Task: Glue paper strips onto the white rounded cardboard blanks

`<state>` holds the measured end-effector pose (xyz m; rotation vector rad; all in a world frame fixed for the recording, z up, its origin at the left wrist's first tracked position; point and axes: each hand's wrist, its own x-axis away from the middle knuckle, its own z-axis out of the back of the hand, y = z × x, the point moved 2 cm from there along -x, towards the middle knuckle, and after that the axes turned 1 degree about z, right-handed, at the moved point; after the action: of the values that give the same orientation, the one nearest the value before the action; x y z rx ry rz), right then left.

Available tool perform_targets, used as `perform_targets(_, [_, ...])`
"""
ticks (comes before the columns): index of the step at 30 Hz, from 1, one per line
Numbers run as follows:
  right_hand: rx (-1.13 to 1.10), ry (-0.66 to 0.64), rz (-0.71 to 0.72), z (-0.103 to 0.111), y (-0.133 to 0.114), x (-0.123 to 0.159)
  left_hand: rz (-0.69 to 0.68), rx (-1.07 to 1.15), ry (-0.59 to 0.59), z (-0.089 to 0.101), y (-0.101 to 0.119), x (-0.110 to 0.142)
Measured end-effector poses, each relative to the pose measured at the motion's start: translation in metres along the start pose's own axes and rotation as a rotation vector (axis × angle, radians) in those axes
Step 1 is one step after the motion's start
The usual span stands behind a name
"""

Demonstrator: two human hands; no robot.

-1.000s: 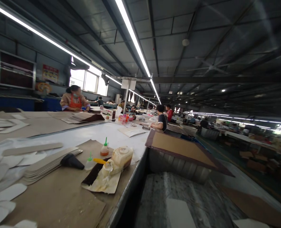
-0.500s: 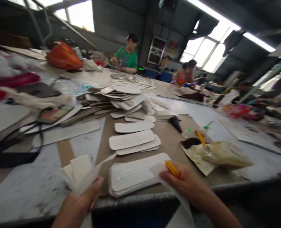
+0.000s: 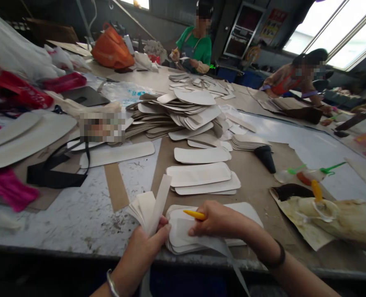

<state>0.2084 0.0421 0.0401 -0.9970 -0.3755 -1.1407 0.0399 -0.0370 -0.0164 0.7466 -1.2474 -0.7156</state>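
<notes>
My left hand (image 3: 144, 245) is closed around a bundle of thin white strips (image 3: 147, 208) that fan out above the fingers, at the left end of a stack of white rounded panels (image 3: 245, 211). Over that stack, my right hand (image 3: 221, 218) grips a yellow pointed tool (image 3: 193, 214), its tip to the left. The same hand's fingers lie on a translucent white strip (image 3: 181, 226) on the top panel; its tail hangs over the table edge. Behind the stack lie more white panels (image 3: 198, 175) in short overlapping rows.
A larger heap of panels (image 3: 189, 109) stands farther back. To the right are a black cone (image 3: 265, 159), small green-tipped bottles (image 3: 309, 176) and a glue-smeared bag (image 3: 353, 220) with another yellow tool. A black strap (image 3: 56, 175) lies left. Two co-workers (image 3: 198, 49) work across the table.
The view has swung left and closer. My right hand has moved left onto the stack, bringing its strip over the top panel. My left hand has come up beside the stack's left end.
</notes>
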Motion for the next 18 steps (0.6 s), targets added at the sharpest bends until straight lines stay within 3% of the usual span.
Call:
perform_targets(10, [0.406,0.071,0.021,-0.002,-0.018,-0.016,0.0,-0.046,-0.034,0.0,0.016,0.0])
perform_targets(18, [0.523,0.123,0.063,-0.006,-0.029,-0.013,0.024,-0.047,-0.013,-0.005,0.017,-0.003])
